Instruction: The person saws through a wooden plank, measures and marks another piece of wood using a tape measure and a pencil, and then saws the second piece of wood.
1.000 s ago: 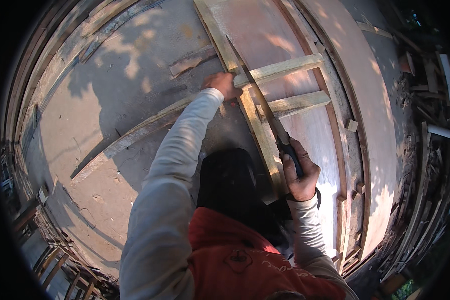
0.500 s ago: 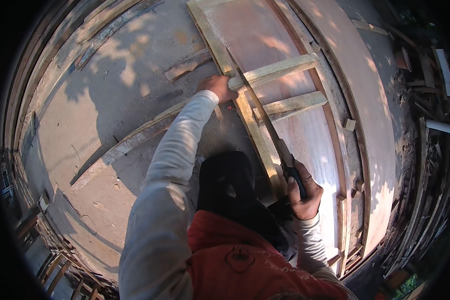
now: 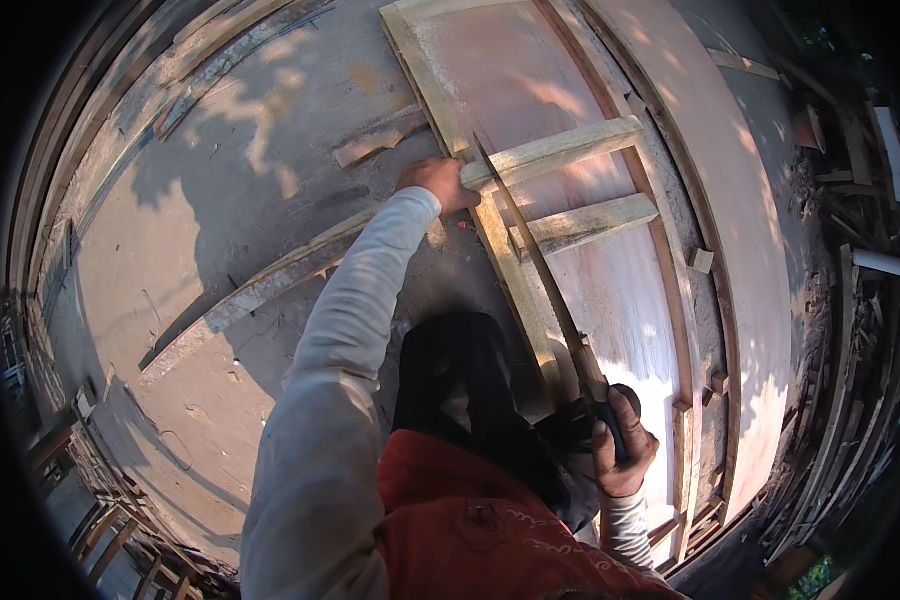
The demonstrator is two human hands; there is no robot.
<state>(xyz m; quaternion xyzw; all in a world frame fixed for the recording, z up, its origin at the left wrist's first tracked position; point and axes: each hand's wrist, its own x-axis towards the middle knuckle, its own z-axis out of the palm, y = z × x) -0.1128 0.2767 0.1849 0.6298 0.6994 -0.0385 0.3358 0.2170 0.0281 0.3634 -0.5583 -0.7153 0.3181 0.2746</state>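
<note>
My right hand (image 3: 626, 446) is wrapped round the dark handle of a handsaw (image 3: 547, 268). The long narrow blade slants up and left, crossing a pale wooden batten (image 3: 560, 153) near its left end. With closed fingers, my left hand (image 3: 440, 186) grips that end of the batten, close to the blade. The batten lies across a wooden frame (image 3: 515, 275) backed with a thin plywood panel (image 3: 620, 290). Just nearer, a second short wood piece (image 3: 590, 222) sits across the same frame. Whether the teeth have cut into the batten, I cannot tell.
On the concrete floor to the left lie a long weathered board (image 3: 255, 290) and a short wood offcut (image 3: 380, 135). Another large plywood panel (image 3: 745, 270) stretches along the right. Scrap timber (image 3: 860, 350) is heaped at the far right, and long planks (image 3: 80, 130) line the left edge.
My right hand has drawn the saw back toward me and slightly right, so its tip now sits nearer the batten. My left hand keeps its grip on the batten end.
</note>
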